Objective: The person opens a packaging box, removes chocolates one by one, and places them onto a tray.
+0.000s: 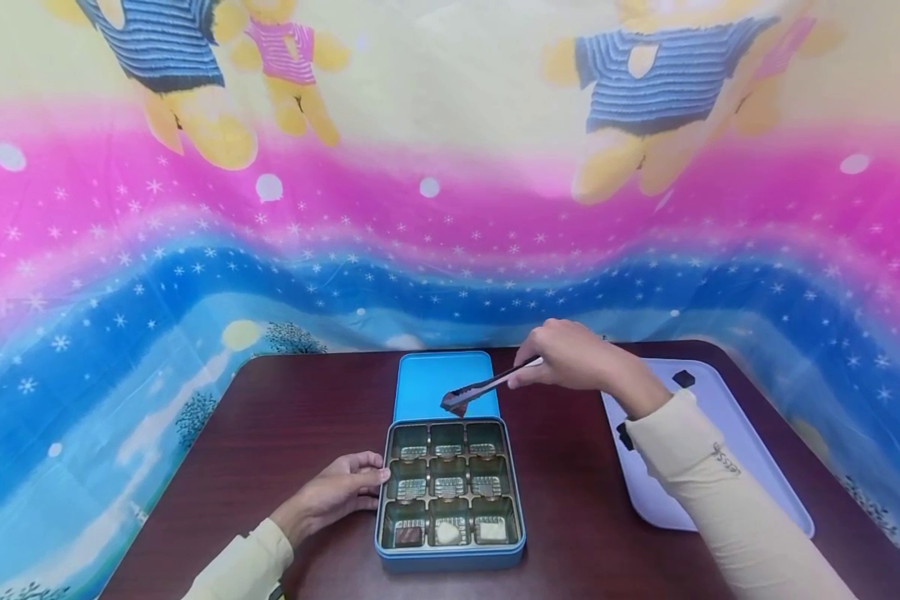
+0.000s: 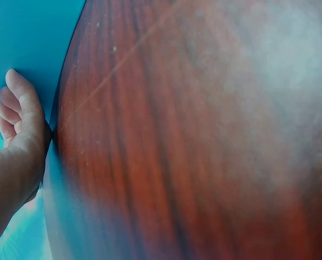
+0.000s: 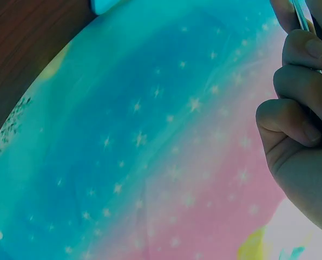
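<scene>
My right hand (image 1: pixel 570 358) grips a pair of tongs (image 1: pixel 495 382), its fingers curled round the handle in the right wrist view too. A small brown piece, apparently chocolate (image 1: pixel 459 408), is at the tongs' tips, above the back edge of a blue tin (image 1: pixel 450 560). The tin has a gold divided insert. Its front row holds a brown chocolate (image 1: pixel 408 536), a white rounded piece (image 1: pixel 447 533) and a white square piece (image 1: pixel 491 531). My left hand (image 1: pixel 337 487) touches the tin's left side with fairly straight fingers, thumb at the rim.
Behind the tin lies its blue lid (image 1: pixel 442 371). On the right a lilac tray (image 1: pixel 727 417) carries dark pieces (image 1: pixel 683 379), partly hidden by my right forearm. All stand on a dark wooden table (image 1: pixel 307 408), with a printed cloth (image 1: pixel 435 250) hanging behind.
</scene>
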`<state>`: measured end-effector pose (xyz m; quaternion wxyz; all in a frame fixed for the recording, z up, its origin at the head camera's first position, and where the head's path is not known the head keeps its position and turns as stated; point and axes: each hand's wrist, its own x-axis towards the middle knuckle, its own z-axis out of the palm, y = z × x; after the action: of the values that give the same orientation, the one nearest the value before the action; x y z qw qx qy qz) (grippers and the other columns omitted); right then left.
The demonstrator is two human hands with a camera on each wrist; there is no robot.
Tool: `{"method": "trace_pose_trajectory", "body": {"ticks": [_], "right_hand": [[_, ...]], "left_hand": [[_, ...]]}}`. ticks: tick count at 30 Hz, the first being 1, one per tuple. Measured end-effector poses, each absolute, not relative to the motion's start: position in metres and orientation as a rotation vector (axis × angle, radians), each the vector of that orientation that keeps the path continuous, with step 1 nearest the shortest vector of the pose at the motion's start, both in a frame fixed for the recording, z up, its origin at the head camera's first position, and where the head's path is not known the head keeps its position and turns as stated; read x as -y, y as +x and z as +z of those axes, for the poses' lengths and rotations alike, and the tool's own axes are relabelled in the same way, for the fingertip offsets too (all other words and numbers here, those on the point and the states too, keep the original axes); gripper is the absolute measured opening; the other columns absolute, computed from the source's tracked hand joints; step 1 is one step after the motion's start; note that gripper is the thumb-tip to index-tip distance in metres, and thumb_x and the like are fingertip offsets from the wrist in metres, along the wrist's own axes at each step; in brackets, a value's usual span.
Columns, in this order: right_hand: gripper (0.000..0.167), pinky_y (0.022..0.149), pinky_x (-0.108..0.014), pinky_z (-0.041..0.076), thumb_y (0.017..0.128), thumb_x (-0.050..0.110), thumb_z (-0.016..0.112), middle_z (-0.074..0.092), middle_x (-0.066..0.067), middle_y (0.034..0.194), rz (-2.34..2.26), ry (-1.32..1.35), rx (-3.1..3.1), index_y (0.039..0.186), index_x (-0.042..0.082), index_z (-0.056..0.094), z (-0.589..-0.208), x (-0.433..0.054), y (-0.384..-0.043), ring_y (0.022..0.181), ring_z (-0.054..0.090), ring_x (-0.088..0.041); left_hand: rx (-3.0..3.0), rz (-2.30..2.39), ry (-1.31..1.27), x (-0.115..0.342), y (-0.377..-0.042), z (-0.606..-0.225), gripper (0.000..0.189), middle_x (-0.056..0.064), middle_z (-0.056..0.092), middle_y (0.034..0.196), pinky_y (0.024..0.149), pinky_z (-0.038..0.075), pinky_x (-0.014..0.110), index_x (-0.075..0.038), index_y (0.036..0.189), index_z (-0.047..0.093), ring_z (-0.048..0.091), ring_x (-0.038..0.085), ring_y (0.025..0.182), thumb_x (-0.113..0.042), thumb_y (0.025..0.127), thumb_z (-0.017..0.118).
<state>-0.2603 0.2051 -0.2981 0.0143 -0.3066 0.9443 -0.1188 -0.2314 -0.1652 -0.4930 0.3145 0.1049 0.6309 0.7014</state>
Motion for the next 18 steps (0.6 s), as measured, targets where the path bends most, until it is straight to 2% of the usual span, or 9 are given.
{"method": "trace_pose_trajectory", "body": {"ticks": [4,7,9,11,15,18], "right_hand": [[0.022,0.065,-0.031,0.049,0.086,0.040,0.076,0.075,0.003,0.094,-0.394,-0.892,-2.976,0.095,0.020,0.080,-0.296,-0.222,-0.262,0.078,0.063,-0.010],[0.023,0.073,-0.038,0.054,0.086,0.040,0.077,0.075,0.000,0.101,-0.404,-0.840,-3.000,0.097,0.020,0.080,-0.295,-0.236,-0.263,0.087,0.067,-0.016],[0.025,0.087,-0.047,0.054,0.086,0.040,0.076,0.075,-0.002,0.103,-0.411,-0.813,-3.014,0.099,0.018,0.080,-0.294,-0.246,-0.264,0.096,0.069,-0.021],[0.027,0.100,-0.056,0.046,0.087,0.040,0.076,0.075,-0.003,0.103,-0.430,-0.792,-3.022,0.101,0.017,0.079,-0.294,-0.256,-0.264,0.101,0.069,-0.026],[0.028,0.099,-0.058,0.046,0.088,0.040,0.074,0.075,-0.004,0.104,-0.460,-0.750,-3.035,0.101,0.015,0.079,-0.295,-0.279,-0.266,0.102,0.069,-0.027],[0.027,0.086,-0.052,0.054,0.089,0.041,0.073,0.076,-0.003,0.101,-0.465,-0.723,-3.045,0.099,0.017,0.080,-0.296,-0.295,-0.266,0.096,0.071,-0.023]], "left_hand": [[-1.657,1.849,0.277,0.166,-0.232,-0.494,0.015,0.003,0.065,0.094,0.079,0.055,0.034,-0.005,0.103,0.049,0.064,0.015,0.086,-0.010,0.096,0.061],[-1.656,1.847,0.272,0.166,-0.233,-0.494,0.015,0.003,0.065,0.094,0.079,0.055,0.034,-0.006,0.102,0.049,0.064,0.015,0.086,-0.010,0.096,0.062],[-1.657,1.847,0.267,0.166,-0.234,-0.495,0.015,0.003,0.065,0.094,0.079,0.055,0.034,-0.006,0.102,0.049,0.064,0.015,0.086,-0.011,0.096,0.062],[-1.659,1.847,0.266,0.166,-0.234,-0.495,0.015,0.003,0.065,0.094,0.079,0.055,0.035,-0.006,0.102,0.049,0.064,0.015,0.086,-0.011,0.096,0.062],[-1.661,1.850,0.273,0.166,-0.233,-0.495,0.015,0.003,0.066,0.094,0.079,0.055,0.035,-0.006,0.102,0.049,0.064,0.016,0.085,-0.010,0.096,0.061],[-1.662,1.852,0.276,0.166,-0.232,-0.495,0.015,0.002,0.066,0.094,0.079,0.055,0.035,-0.006,0.102,0.049,0.064,0.016,0.084,-0.010,0.096,0.061]]}}
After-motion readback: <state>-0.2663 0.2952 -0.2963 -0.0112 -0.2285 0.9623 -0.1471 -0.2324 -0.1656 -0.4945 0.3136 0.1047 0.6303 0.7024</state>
